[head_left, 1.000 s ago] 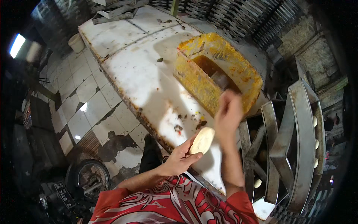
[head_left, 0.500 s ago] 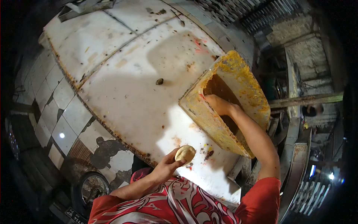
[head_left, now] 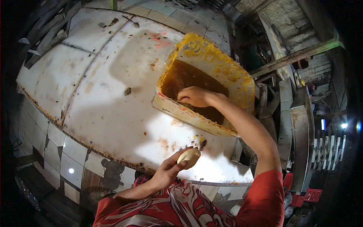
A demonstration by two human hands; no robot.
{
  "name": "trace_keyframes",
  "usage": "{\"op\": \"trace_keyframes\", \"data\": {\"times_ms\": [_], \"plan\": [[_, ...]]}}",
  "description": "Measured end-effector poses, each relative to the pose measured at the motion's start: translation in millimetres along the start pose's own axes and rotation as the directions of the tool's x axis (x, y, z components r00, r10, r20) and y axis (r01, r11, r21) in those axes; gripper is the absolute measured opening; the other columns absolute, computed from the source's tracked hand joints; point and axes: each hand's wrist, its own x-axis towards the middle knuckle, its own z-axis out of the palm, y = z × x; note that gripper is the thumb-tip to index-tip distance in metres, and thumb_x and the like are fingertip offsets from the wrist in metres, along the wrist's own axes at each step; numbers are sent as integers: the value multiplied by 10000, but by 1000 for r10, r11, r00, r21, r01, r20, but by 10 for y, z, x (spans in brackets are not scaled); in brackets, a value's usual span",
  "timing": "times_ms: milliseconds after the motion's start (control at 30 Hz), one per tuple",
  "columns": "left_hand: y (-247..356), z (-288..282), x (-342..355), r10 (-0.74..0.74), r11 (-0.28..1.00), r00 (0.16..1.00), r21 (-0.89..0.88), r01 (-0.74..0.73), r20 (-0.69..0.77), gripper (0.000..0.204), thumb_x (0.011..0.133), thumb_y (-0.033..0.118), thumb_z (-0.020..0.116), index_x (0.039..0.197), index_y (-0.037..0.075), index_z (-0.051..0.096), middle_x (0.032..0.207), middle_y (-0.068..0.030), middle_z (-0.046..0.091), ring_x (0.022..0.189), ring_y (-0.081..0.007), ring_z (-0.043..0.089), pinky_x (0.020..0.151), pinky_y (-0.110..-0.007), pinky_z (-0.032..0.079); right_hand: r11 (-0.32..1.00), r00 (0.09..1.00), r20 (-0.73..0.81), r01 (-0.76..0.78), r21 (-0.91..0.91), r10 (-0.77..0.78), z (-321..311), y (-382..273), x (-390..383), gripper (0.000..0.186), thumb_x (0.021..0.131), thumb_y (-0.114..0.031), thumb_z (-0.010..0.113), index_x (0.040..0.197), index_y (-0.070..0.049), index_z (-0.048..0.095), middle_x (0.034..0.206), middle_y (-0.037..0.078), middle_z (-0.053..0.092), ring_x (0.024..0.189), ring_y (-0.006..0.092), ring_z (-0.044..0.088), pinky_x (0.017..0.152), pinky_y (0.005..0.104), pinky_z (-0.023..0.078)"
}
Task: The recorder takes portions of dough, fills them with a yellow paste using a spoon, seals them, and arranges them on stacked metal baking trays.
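As I follow from afar through the head camera, my left hand point(head_left: 168, 170) pinches a pale, rounded dough-like piece point(head_left: 189, 159), thumb across its face, above the near edge of a stained white table point(head_left: 102, 113). Beyond that grip and to its right, my right hand point(head_left: 194, 96) reaches into a yellow-crusted tub point(head_left: 234, 79) of brown liquid point(head_left: 185, 77), its fingers curled near the inner wall; I cannot tell whether they hold anything.

Just past the left-hand grip, dark crumbs point(head_left: 203, 145) dot a brightly lit patch of tabletop. Farther out and leftward, shadow covers the surface, where a dark lump point(head_left: 127, 91) sits alone and red smears point(head_left: 160, 39) mark the far side. Dark seams cross the top, and its left border is rusty brown.

Left of the grip and below the tabletop lie white floor tiles point(head_left: 73, 155), broken by dark patches. Well to the grip's right, long metal troughs point(head_left: 300, 136) crowd beneath a wooden beam point(head_left: 295, 58), with red crates point(head_left: 312, 195) lower down and a bright lamp point(head_left: 344, 125) behind.
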Motion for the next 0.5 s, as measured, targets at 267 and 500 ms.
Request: {"op": "trace_keyframes", "data": {"times_ms": [267,500], "plan": [[8,-143,-81,19,995,1000,-96,-20,-6,484,934,161,476,1363,-6,325,1334,-110,435,1244,-202,390,1057,-325,264,992,921,374,-74,-97,106,61,295,-518,159,833,-144,537,883,-16,616,868,164,631,819,319,595,709,382,453],[61,95,58,-36,990,998,-135,43,56,492,908,158,484,1342,-26,345,1326,-138,441,1224,-230,417,1037,-356,307,877,857,250,-478,59,450,-875,-633,-1227,189,833,-176,578,937,-33,644,812,95,642,760,180,599,682,308,458]]}}
